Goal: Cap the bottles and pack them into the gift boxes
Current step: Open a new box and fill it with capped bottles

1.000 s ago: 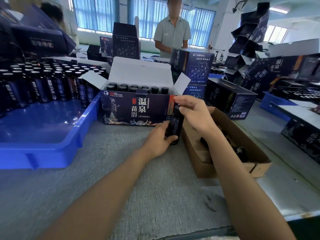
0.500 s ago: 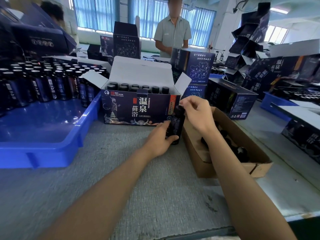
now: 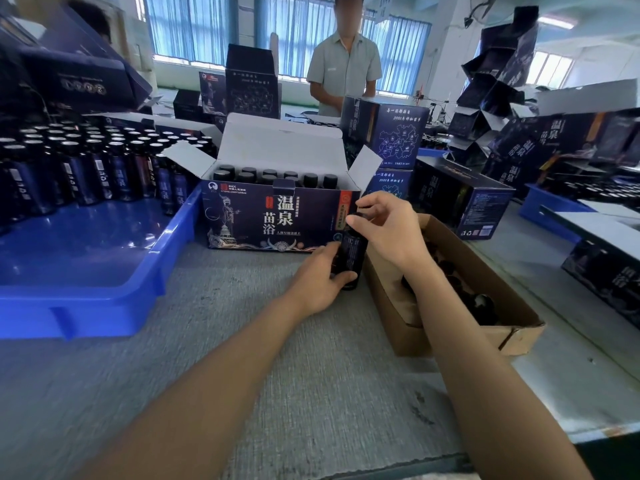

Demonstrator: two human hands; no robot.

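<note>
A dark bottle [image 3: 352, 252] stands upright on the grey table in front of the open gift box [image 3: 273, 220]. My left hand [image 3: 320, 275] grips its body near the base. My right hand [image 3: 388, 226] curls its thumb and fingers round the bottle's top, hiding the cap. The gift box holds several capped bottles [image 3: 277, 176] in rows, its lid flap raised behind them.
A blue tray [image 3: 104, 271] at left carries several uncapped bottles [image 3: 79, 164] at its far end. A brown carton [image 3: 485, 299] with black caps sits at right. Closed gift boxes [image 3: 460, 199] are stacked behind. A person [image 3: 344, 71] stands across the table.
My right hand has turned at the bottle's top, its fingers lifting and spreading slightly. The left hand and bottle stay in the same place.
</note>
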